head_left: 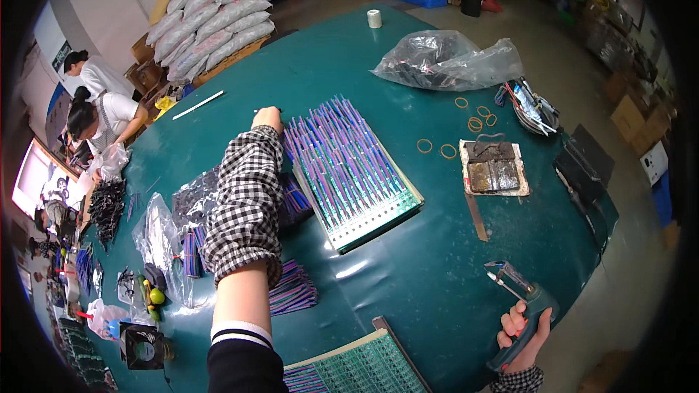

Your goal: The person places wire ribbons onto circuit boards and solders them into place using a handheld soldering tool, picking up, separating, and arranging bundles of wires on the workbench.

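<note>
Reaching my left hand [267, 118] across the bench [437, 262] to the far corner of the circuit board stack [349, 167], fingers hidden, I grip the soldering gun [520, 306] aside in my right hand [518, 335].

Green table [408, 269], circuit boards [349, 167], rubber bands [473, 124], bag [444, 62]

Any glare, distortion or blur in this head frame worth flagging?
Head view: strong fisheye bending, dark vignette at the corners; pale glare patches on the dark green table cover beside the green circuit-board panel; clear plastic bag glints; both hands stay sharp.
</note>
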Action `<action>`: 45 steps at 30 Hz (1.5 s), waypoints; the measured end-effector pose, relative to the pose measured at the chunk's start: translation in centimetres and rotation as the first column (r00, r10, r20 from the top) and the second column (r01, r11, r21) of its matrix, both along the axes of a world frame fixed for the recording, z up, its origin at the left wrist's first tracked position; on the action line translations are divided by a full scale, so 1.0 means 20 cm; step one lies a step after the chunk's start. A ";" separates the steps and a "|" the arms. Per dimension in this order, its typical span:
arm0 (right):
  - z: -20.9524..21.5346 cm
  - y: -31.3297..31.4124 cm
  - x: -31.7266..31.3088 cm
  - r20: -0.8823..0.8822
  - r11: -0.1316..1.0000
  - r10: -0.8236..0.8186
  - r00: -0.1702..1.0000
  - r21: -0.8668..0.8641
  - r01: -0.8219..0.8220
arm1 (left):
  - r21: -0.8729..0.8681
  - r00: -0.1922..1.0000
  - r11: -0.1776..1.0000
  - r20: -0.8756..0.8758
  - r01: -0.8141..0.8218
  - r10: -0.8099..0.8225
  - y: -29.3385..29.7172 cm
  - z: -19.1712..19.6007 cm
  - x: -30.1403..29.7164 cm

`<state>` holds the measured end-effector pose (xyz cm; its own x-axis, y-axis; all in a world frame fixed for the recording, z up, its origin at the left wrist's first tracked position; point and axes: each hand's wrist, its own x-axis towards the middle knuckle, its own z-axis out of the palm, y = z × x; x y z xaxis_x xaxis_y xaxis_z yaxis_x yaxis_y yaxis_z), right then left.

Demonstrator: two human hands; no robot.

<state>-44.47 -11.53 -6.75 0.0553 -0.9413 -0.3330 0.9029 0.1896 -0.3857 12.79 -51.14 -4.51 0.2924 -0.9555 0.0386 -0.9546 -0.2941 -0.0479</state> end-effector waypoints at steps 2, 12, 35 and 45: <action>0.01 0.01 0.01 0.002 1.000 -0.004 1.000 -0.019 0.004 | -0.141 0.999 0.990 0.012 -0.031 0.033 -0.02 -0.04 0.08; -0.01 0.00 -0.01 -0.033 0.996 0.073 0.997 -0.052 -0.075 | -0.517 0.776 0.844 -0.472 0.140 -0.418 0.06 0.55 -0.44; -0.03 -0.02 -0.03 -0.064 0.989 0.136 0.989 -0.051 -0.140 | -0.020 0.751 0.775 -0.231 0.632 -0.619 0.33 0.66 -1.21; 0.00 -0.07 -0.08 0.047 0.976 0.144 0.988 -0.169 -0.135 | -0.141 0.552 0.693 -0.502 0.707 -0.666 1.76 0.71 -0.71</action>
